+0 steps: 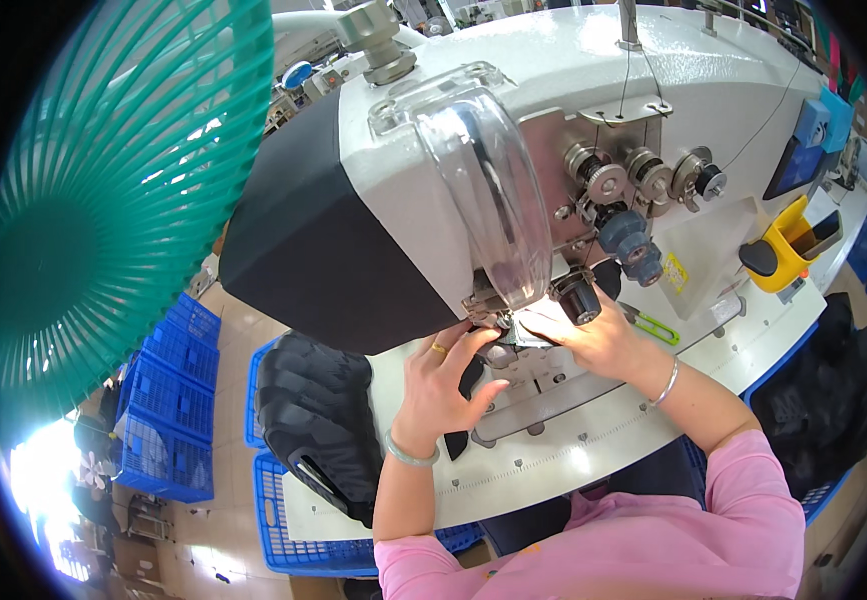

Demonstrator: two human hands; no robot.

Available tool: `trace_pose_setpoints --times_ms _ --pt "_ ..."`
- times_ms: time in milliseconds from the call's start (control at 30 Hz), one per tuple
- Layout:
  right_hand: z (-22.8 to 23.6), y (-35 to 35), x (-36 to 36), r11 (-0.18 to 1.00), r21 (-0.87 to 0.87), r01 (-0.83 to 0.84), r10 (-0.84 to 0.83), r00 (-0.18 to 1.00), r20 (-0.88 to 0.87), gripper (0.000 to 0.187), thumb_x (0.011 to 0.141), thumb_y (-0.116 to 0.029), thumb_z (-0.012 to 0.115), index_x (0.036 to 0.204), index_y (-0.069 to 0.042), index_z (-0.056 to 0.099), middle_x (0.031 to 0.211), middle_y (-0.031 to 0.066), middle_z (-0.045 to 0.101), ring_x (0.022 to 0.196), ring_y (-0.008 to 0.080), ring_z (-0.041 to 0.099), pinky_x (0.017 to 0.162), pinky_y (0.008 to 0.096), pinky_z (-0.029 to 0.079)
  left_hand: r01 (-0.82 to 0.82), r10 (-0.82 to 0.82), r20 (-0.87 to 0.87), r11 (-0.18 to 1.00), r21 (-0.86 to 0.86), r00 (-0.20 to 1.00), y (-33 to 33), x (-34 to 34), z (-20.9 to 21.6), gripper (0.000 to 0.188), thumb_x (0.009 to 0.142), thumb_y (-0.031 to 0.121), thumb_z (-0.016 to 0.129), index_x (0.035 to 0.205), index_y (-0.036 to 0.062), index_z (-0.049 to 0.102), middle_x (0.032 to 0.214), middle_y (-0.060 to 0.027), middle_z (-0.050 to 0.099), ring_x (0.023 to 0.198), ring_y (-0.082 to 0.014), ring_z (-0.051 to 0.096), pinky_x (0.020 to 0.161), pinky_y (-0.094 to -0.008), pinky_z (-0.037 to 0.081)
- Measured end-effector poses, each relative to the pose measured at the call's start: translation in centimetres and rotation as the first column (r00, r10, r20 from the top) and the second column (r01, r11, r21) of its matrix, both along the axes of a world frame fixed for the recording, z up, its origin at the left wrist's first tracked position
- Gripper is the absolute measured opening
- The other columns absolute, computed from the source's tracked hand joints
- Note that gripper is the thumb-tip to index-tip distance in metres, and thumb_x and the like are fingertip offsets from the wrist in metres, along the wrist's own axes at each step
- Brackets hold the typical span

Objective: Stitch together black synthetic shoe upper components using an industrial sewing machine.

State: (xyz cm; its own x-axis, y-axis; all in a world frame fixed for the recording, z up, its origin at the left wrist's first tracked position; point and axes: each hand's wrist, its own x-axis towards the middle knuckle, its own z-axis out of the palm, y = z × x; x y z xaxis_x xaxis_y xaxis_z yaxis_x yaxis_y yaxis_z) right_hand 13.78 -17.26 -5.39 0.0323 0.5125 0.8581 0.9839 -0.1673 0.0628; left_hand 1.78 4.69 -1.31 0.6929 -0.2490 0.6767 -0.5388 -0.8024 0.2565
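My left hand (443,385) lies at the needle area of a large white sewing machine (393,170), thumb spread out and fingertips on a dark piece (468,385) beside the presser foot. My right hand (601,338) reaches in from the other side, its fingers stretched toward the lit needle spot, partly hidden behind a black knob (578,298). What lies under its fingertips is too small to make out. A clear plastic guard (488,190) covers the needle bar above both hands. On the bed near my right hand lies a green-handled tool (653,327).
Black padded pieces (315,415) are heaped at the table's left end, and more black pieces (818,400) fill a blue crate at the right. A green fan (133,200) stands close on the left. A yellow holder (785,245) sits at the right. Blue crates (168,400) are stacked on the floor.
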Motion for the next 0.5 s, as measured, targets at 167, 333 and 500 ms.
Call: trace_pose_setpoints --times_ms 167,333,500 --pt "0.1 0.4 0.1 0.998 0.043 -0.044 0.047 0.997 -0.066 0.040 0.067 -0.002 0.063 0.105 -0.008 0.070 0.108 0.0097 0.065 0.108 0.0296 0.061 0.100 0.0477 0.047 0.023 -0.024 -0.026 0.999 -0.030 0.999 -0.9 -0.5 0.2 0.049 0.067 0.028 0.084 0.110 0.0084 0.071 0.120 -0.0192 0.061 0.106 -0.0351 0.062 0.078 -0.0363 0.056" --pt "0.2 1.0 -0.1 0.994 0.089 -0.064 0.070 0.995 -0.065 0.035 0.068 -0.003 0.065 0.104 -0.007 0.069 0.104 0.0105 0.065 0.105 0.0293 0.062 0.099 0.0481 0.048 -0.031 0.029 0.078 0.999 0.026 0.997 -1.8 -0.4 0.0 0.053 0.063 0.032 0.086 0.110 0.0121 0.073 0.123 -0.0168 0.061 0.108 -0.0339 0.063 0.073 -0.0338 0.058" --pt "-0.1 1.1 -0.1 0.996 0.081 -0.041 0.048 0.995 -0.082 0.035 0.069 -0.003 0.065 0.104 -0.006 0.069 0.103 0.0112 0.065 0.103 0.0291 0.062 0.098 0.0473 0.048 -0.086 0.075 0.117 0.993 0.086 0.990 -1.9 -0.8 0.0 0.054 0.060 0.034 0.087 0.109 0.0131 0.073 0.122 -0.0163 0.061 0.110 -0.0344 0.062 0.074 -0.0344 0.057"
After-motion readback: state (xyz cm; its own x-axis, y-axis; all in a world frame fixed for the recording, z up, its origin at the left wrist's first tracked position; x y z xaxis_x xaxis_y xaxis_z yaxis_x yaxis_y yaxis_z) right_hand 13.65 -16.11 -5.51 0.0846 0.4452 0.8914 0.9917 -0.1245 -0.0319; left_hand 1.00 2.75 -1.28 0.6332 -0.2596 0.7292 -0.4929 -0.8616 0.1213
